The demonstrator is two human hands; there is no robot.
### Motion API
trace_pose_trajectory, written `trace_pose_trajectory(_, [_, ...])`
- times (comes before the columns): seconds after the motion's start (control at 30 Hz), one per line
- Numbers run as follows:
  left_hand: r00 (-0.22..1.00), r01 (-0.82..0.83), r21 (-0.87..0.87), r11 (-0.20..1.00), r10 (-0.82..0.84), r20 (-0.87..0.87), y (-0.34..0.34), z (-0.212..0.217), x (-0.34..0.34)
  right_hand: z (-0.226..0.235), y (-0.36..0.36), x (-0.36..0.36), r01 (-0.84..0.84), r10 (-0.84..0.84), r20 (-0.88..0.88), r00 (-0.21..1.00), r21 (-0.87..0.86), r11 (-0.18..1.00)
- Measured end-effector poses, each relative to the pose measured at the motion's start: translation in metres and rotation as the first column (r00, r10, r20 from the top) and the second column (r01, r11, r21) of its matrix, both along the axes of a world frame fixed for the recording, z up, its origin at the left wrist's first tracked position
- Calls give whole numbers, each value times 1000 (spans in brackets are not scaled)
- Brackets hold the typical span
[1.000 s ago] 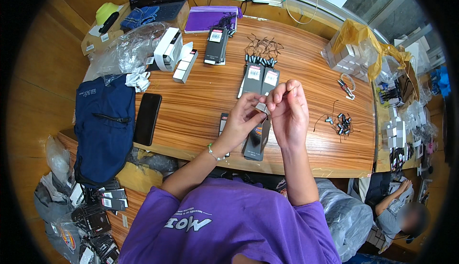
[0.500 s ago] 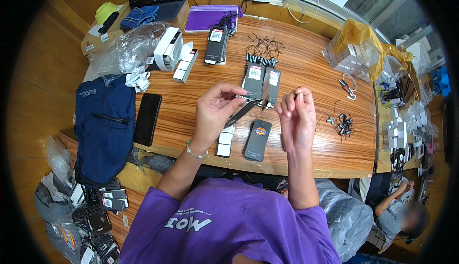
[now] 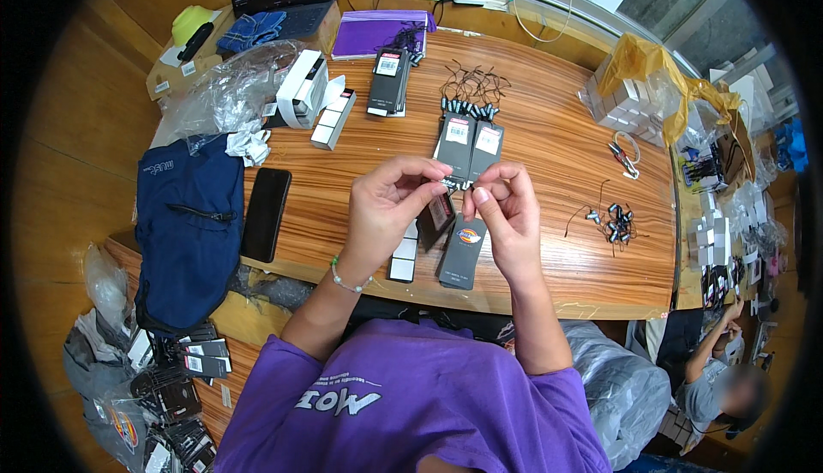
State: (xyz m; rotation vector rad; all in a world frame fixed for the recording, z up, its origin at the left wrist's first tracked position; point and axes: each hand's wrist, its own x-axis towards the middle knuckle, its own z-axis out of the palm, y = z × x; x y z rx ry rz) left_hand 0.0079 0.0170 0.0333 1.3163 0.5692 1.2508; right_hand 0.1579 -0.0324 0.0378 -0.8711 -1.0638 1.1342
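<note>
My left hand [image 3: 390, 207] pinches the top of a dark hang tag [image 3: 439, 214], which dangles below the fingertips with a reddish label showing. Thumb and fingers of my right hand [image 3: 512, 216] are closed close beside it, on what looks like the tag's thin dark cord; the fingers mostly hide it. Under my hands lies a stack of grey hang tags [image 3: 460, 266] with an oval logo. Left of that stack is a strip of white stickers [image 3: 402, 257]. Just beyond my fingers lie labelled tags [image 3: 486, 143] with their cords fanned out [image 3: 476, 83].
Loose cords with small locks [image 3: 615, 223] lie to the right, near snips [image 3: 623, 158]. Another tag stack [image 3: 386, 83] stands farther back. A phone [image 3: 266, 216] and blue bag [image 3: 189, 233] are left. A co-worker [image 3: 716, 387] sits at lower right.
My right hand has moved left and closer to my left hand. The tag has swung from a slant to hanging more upright. The co-worker's arms have risen.
</note>
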Motion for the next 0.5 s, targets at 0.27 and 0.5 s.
trace_pose_trajectory(0.27, [999, 40, -68, 997, -40, -5, -4, 3, 2, 2, -3, -1, -15, 17, 75, 997, -26, 1000])
trace_pose_trajectory(0.5, [998, 43, -13, 999, -44, -50, -4, 3, 3, 5, -4, 0, -9, 15, 99, 995, -58, 998])
